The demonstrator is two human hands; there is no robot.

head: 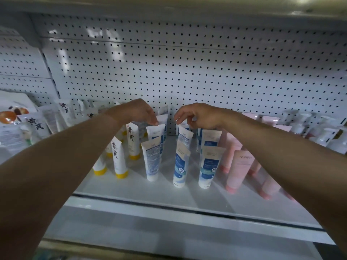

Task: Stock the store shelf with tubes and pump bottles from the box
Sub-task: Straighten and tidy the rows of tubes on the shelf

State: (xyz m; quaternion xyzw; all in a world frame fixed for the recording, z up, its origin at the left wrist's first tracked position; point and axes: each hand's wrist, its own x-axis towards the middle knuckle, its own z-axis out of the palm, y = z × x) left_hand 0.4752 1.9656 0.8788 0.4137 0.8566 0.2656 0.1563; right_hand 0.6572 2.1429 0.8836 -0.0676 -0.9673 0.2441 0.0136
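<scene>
Both forearms run out of the bottom corners. The right hand covers the tube tops behind it. The pump bottles at far right are blurred, their labels unreadable.

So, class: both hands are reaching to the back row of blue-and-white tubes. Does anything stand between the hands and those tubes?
Nothing visible does. The left hand already pinches the top of a back tube; the right hand hangs just over another. The front tubes stand lower, under the arms.

Glossy plastic tubes stand on a smooth painted-metal shelf before perforated pegboard.
</scene>
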